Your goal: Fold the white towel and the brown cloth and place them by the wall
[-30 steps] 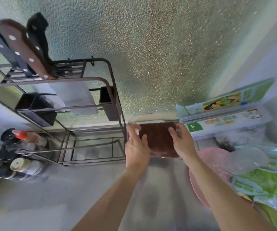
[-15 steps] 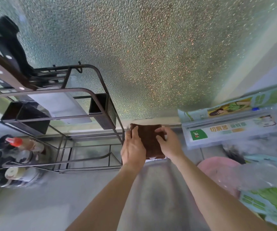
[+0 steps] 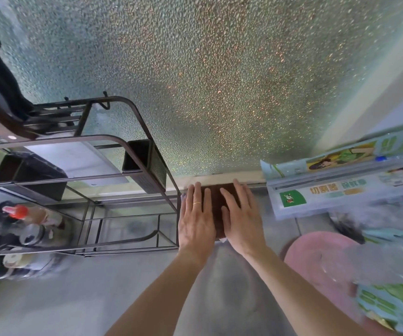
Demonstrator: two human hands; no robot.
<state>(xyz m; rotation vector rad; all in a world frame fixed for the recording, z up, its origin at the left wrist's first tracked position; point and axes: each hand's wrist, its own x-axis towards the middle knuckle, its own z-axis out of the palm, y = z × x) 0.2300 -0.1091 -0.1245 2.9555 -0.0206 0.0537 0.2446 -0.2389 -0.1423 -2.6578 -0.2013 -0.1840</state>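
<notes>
The folded brown cloth lies flat on the grey counter, its far edge against the foot of the textured glass wall. A sliver of the white towel peeks out under its near edge. My left hand rests flat on the cloth's left part, fingers straight, a ring on one finger. Over the cloth's right part lies my right hand, also flat with fingers spread. Neither hand grips the cloth.
A dark metal rack with black holders stands just left of the cloth. Sauce bottles cluster at far left. A cling-film cutter box sits right of the cloth, with a pink round thing and green-printed bags nearer.
The brown cloth went from held between both hands to lying against the wall. Both hands opened and now press flat on top of it.
</notes>
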